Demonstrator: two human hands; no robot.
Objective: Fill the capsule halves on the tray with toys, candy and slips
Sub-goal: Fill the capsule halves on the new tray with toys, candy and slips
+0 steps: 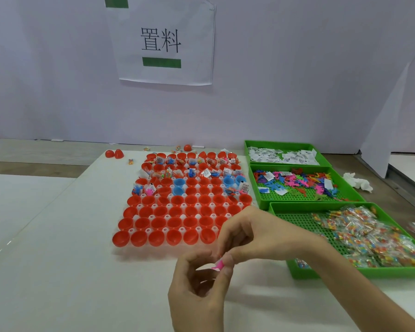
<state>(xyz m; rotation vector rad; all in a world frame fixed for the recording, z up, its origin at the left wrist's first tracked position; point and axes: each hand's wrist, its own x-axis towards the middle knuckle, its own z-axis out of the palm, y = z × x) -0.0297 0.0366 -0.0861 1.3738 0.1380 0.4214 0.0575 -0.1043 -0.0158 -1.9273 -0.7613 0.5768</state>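
Hands: left (197,291) and right (249,236), fingers curled, jointly pinching a pink toy (218,265) just in front of the tray (151,229). Capsule halves (175,222) fill the tray; its far rows hold toys and slips. Green bins (297,201) stand right of the tray.

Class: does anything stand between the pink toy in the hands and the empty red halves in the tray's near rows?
Nothing visible does. The left hand and right hand pinch the pink toy in front of the tray, whose near red halves sit open and empty.
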